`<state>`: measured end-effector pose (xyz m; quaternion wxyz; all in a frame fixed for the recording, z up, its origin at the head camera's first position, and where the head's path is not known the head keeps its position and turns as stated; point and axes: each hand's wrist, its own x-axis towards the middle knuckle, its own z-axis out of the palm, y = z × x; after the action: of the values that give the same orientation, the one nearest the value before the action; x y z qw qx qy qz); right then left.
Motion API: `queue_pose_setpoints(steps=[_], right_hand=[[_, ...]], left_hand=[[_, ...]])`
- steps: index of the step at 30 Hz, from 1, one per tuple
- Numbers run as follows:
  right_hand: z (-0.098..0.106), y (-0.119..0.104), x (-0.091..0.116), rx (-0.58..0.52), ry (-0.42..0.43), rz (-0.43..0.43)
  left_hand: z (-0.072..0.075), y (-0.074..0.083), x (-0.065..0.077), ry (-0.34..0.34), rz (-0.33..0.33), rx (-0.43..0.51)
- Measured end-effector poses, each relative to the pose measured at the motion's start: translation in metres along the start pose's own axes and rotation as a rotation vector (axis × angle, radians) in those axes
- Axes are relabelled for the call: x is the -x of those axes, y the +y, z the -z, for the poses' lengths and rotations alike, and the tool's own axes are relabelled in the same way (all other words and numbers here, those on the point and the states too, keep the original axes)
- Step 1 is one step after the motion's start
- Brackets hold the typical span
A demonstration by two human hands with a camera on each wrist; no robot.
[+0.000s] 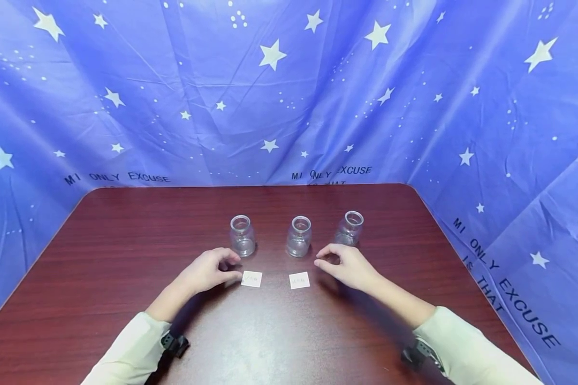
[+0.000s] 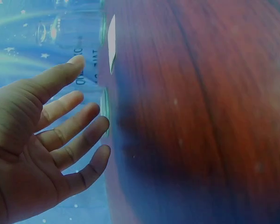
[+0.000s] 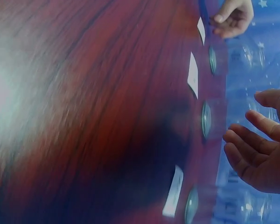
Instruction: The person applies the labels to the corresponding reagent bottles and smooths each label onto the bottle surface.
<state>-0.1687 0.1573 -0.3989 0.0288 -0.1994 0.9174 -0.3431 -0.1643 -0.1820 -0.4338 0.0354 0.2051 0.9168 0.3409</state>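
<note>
Three clear glass jars stand upright in a row: a left jar (image 1: 243,243), a middle jar (image 1: 298,241) and a right jar (image 1: 350,224). One small white paper card (image 1: 252,278) lies before the left jar and another card (image 1: 299,280) before the middle one. A third card (image 3: 173,192) shows in the right wrist view; my right hand hides it from the head view. My left hand (image 1: 212,271), fingers loosely bent and holding nothing, is beside the left card and jar. With relaxed fingers and nothing in them, my right hand (image 1: 349,266) hovers before the right jar.
Everything is on a dark red wooden table (image 1: 139,230). A blue star-patterned curtain (image 1: 197,80) surrounds its back and sides. Dark straps (image 1: 175,344) sit on both sleeved wrists. Faint marks on the cards are too small to read.
</note>
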Motion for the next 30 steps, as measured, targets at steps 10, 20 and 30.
queue_pose_setpoints(steps=[10,20,30], right_hand=[[-0.034,-0.017,-0.012,-0.004,-0.058,0.089],[-0.062,-0.031,-0.026,0.066,-0.095,0.173],[-0.089,-0.047,-0.036,0.231,-0.124,0.281]], left_hand=[[-0.004,0.003,-0.004,-0.026,-0.066,-0.093],[-0.008,0.007,-0.006,-0.052,-0.063,-0.179],[-0.01,0.005,-0.007,-0.066,-0.075,-0.195]])
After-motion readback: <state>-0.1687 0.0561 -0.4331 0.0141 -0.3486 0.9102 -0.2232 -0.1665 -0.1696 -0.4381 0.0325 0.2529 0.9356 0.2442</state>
